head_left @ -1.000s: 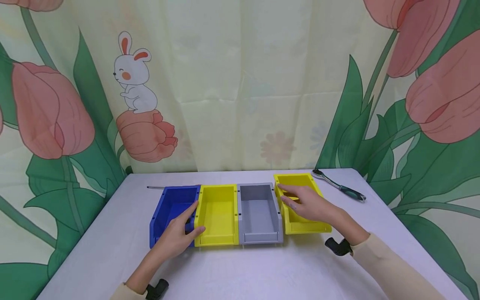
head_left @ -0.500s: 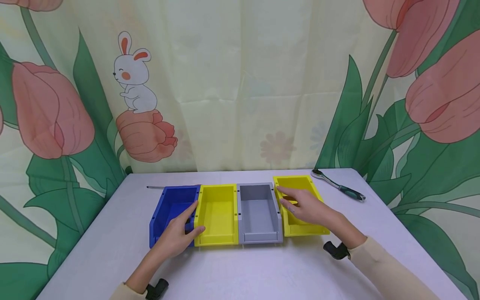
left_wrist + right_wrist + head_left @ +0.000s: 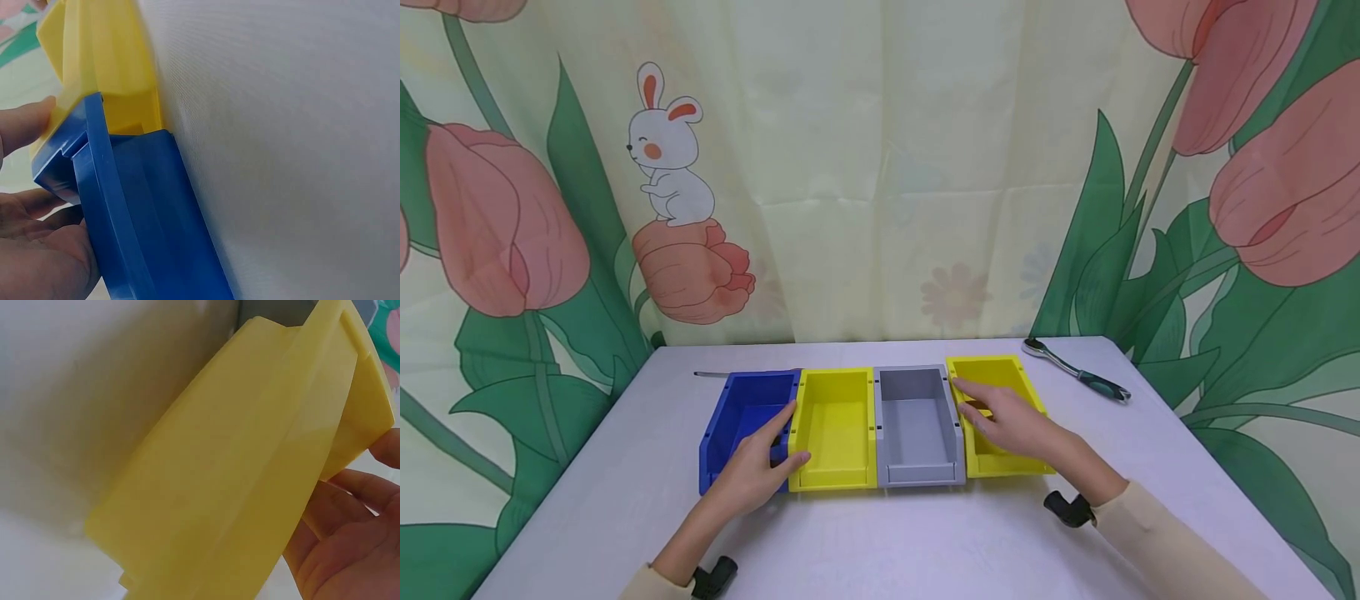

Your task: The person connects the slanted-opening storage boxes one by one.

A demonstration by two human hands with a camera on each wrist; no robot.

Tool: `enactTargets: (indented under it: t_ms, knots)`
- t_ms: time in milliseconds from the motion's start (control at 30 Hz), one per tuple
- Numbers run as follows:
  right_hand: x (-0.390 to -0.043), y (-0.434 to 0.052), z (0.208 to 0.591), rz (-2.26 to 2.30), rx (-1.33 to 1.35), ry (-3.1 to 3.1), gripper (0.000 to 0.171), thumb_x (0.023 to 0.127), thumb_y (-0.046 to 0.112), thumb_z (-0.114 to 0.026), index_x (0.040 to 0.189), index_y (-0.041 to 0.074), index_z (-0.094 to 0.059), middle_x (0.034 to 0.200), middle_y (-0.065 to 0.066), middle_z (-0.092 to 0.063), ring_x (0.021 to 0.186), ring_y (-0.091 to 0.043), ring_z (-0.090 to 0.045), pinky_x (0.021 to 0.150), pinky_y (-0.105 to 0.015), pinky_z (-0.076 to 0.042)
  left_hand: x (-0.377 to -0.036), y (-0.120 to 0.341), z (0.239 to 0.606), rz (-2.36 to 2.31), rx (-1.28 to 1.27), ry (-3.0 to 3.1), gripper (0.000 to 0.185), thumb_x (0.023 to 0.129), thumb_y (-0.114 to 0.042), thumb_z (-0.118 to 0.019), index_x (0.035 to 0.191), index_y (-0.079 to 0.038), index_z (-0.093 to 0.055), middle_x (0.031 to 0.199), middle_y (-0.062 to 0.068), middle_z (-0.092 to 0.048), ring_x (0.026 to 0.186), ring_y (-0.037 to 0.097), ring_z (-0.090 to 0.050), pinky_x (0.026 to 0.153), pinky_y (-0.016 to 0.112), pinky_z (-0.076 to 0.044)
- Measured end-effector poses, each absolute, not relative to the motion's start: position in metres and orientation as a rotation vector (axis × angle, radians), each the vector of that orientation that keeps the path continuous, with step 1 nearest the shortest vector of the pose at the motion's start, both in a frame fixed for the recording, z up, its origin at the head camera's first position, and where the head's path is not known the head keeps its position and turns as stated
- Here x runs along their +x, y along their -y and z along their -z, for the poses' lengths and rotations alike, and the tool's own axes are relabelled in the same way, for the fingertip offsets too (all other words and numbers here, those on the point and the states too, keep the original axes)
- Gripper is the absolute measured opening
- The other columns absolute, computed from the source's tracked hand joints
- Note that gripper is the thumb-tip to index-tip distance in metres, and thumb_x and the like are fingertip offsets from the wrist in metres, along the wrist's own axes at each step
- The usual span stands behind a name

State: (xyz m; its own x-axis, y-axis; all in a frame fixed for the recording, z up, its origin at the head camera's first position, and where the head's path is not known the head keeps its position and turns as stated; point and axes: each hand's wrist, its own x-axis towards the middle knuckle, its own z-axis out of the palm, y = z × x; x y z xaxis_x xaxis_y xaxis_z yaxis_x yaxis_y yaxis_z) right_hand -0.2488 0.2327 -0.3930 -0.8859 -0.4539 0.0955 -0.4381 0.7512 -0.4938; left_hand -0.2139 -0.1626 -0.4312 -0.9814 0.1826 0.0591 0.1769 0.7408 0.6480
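Note:
Side by side in a row stand a blue storage bin (image 3: 714, 442), a left yellow bin (image 3: 835, 425), a grey bin (image 3: 917, 425) and a right yellow bin (image 3: 1011, 465). My left hand (image 3: 752, 475) grips the adjoining walls of the blue and left yellow bins, its thumb over the yellow side. Over the right yellow bin, my right hand (image 3: 1011, 421) holds its left wall, with the index fingertip at the rim beside the grey bin. In the right wrist view, this yellow bin (image 3: 212, 469) hides part of the fingers.
A ratchet wrench (image 3: 1075, 371) with a dark green handle lies at the back right of the white table (image 3: 895, 550). Behind the blue bin a thin dark rod (image 3: 709, 374) shows. A printed curtain (image 3: 880, 167) hangs along the back edge.
My right hand has drawn the right yellow bin toward me and slightly left, so its front is nearly level with the grey bin's. The left hand has stayed in place.

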Motion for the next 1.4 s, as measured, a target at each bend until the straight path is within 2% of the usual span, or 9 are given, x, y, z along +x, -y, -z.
enactTargets:
  t_ms: [333, 467, 567, 633, 700, 833, 900, 1067, 1400]
  knots:
    - [-0.246, -0.232, 0.399, 0.818, -0.648, -2.892, 0.054, 0.11, 0.022, -0.056, 0.16, 0.001, -0.044, 0.143, -0.019, -0.068, 0.108, -0.021, -0.071, 0.097, -0.04, -0.064, -0.217, 0.162, 0.434, -1.094, 0.305, -2.914, 0.087, 0.1, -0.027, -0.075, 0.17, -0.019, -0.025, 0.173, 0.016, -0.034, 0.156, 0.044, -0.04, 0.121, 0.065, -0.043]
    - [-0.247, -0.231, 0.398, 0.819, -0.612, -2.871, 0.055, 0.111, 0.023, -0.056, 0.161, 0.004, -0.043, 0.106, -0.008, -0.076, 0.09, -0.014, -0.062, 0.077, -0.026, -0.058, -0.217, 0.164, 0.434, -1.089, 0.311, -2.918, 0.086, 0.101, -0.028, -0.074, 0.17, -0.019, -0.024, 0.174, 0.016, -0.034, 0.157, 0.044, -0.04, 0.121, 0.065, -0.043]
    - [-0.248, -0.229, 0.398, 0.824, -0.599, -2.847, 0.056, 0.111, 0.023, -0.056, 0.162, 0.005, -0.042, 0.079, 0.0, -0.06, 0.075, -0.012, -0.054, 0.066, -0.023, -0.049, -0.216, 0.166, 0.434, -1.085, 0.303, -2.917, 0.086, 0.101, -0.028, -0.074, 0.171, -0.019, -0.024, 0.174, 0.016, -0.033, 0.157, 0.044, -0.039, 0.121, 0.065, -0.042]
    - [-0.248, -0.227, 0.399, 0.828, -0.588, -2.836, 0.057, 0.111, 0.023, -0.056, 0.162, 0.005, -0.041, 0.073, 0.002, -0.052, 0.068, -0.012, -0.05, 0.063, -0.021, -0.046, -0.216, 0.167, 0.434, -1.085, 0.293, -2.919, 0.086, 0.101, -0.028, -0.074, 0.171, -0.019, -0.024, 0.174, 0.016, -0.033, 0.156, 0.044, -0.04, 0.12, 0.065, -0.043]
    - [-0.248, -0.227, 0.4, 0.832, -0.582, -2.828, 0.057, 0.111, 0.024, -0.056, 0.163, 0.005, -0.04, 0.071, 0.002, -0.05, 0.065, -0.013, -0.048, 0.061, -0.022, -0.046, -0.215, 0.167, 0.433, -1.084, 0.281, -2.921, 0.086, 0.101, -0.028, -0.074, 0.17, -0.019, -0.024, 0.174, 0.016, -0.033, 0.156, 0.044, -0.041, 0.12, 0.065, -0.043]
    - [-0.248, -0.227, 0.401, 0.839, -0.572, -2.832, 0.057, 0.111, 0.026, -0.055, 0.163, 0.006, -0.04, 0.074, 0.004, -0.055, 0.076, -0.011, -0.055, 0.066, -0.021, -0.048, -0.215, 0.167, 0.433, -1.077, 0.275, -2.921, 0.087, 0.101, -0.028, -0.074, 0.171, -0.019, -0.023, 0.174, 0.016, -0.033, 0.156, 0.044, -0.04, 0.121, 0.065, -0.042]
    - [-0.247, -0.227, 0.402, 0.845, -0.58, -2.83, 0.057, 0.111, 0.026, -0.055, 0.163, 0.005, -0.04, 0.071, 0.004, -0.054, 0.074, -0.011, -0.054, 0.064, -0.021, -0.048, -0.215, 0.167, 0.434, -1.077, 0.276, -2.918, 0.087, 0.101, -0.028, -0.074, 0.171, -0.02, -0.023, 0.174, 0.016, -0.033, 0.157, 0.044, -0.039, 0.121, 0.065, -0.042]
    - [-0.246, -0.227, 0.402, 0.852, -0.556, -2.817, 0.058, 0.111, 0.029, -0.055, 0.164, 0.008, -0.039, 0.065, 0.003, -0.044, 0.059, -0.012, -0.042, 0.058, -0.023, -0.041, -0.215, 0.167, 0.434, -1.081, 0.269, -2.919, 0.087, 0.1, -0.027, -0.075, 0.171, -0.02, -0.024, 0.174, 0.016, -0.033, 0.158, 0.044, -0.038, 0.121, 0.066, -0.041]
    - [-0.24, -0.23, 0.405, 0.882, -0.512, -2.865, 0.057, 0.112, 0.029, -0.052, 0.164, 0.01, -0.039, 0.063, 0.005, -0.04, 0.054, -0.01, -0.034, 0.054, -0.024, -0.037, -0.218, 0.161, 0.437, -1.085, 0.258, -2.915, 0.088, 0.101, -0.028, -0.074, 0.171, -0.023, -0.023, 0.174, 0.015, -0.032, 0.158, 0.044, -0.038, 0.122, 0.066, -0.04]
